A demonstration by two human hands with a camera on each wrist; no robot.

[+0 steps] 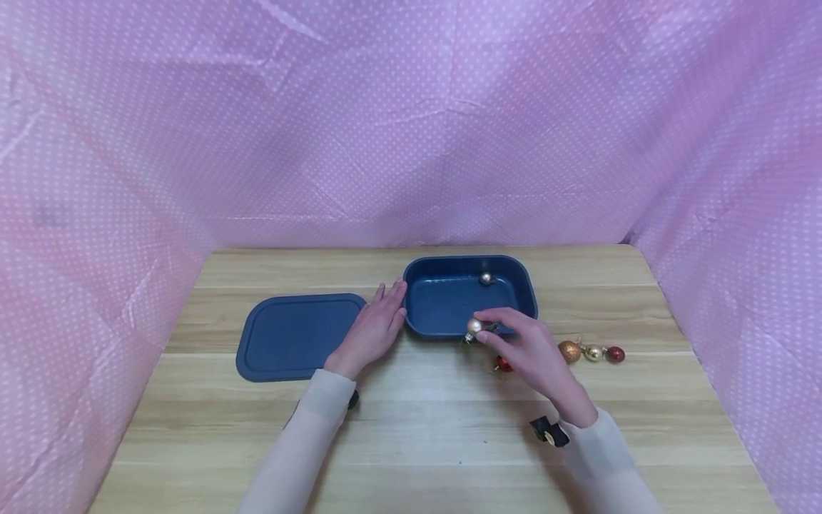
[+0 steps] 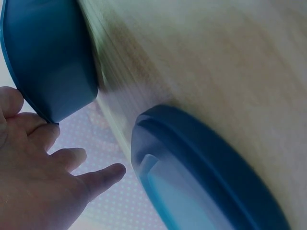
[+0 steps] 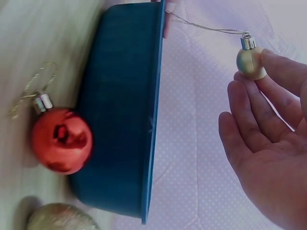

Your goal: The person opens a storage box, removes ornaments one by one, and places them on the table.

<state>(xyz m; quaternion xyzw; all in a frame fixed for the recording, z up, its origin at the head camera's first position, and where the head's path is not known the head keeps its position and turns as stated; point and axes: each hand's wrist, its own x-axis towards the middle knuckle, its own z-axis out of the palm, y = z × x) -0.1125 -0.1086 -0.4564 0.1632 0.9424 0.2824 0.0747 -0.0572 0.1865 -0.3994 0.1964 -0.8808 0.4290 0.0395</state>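
My right hand (image 1: 533,350) pinches a small gold Christmas bauble (image 3: 252,63) between thumb and fingertips, over the near rim of a blue rectangular box (image 1: 443,307). A silver cap and a thin string loop show on the held bauble in the right wrist view. Inside the box, toward the back right, lies another small gold bauble (image 1: 486,278). My left hand (image 1: 375,325) rests its fingers against the box's left side, fingers fairly straight. A shiny red bauble (image 3: 62,140) lies on the table in front of the box, partly hidden by my right hand in the head view.
Left of the box, a flat blue lid (image 1: 298,337) lies on the wooden table (image 1: 411,442). Right of my right hand sit a glittery orange bauble (image 1: 569,351), a gold one (image 1: 594,353) and a dark red one (image 1: 615,355). Pink dotted cloth (image 1: 411,128) surrounds the table.
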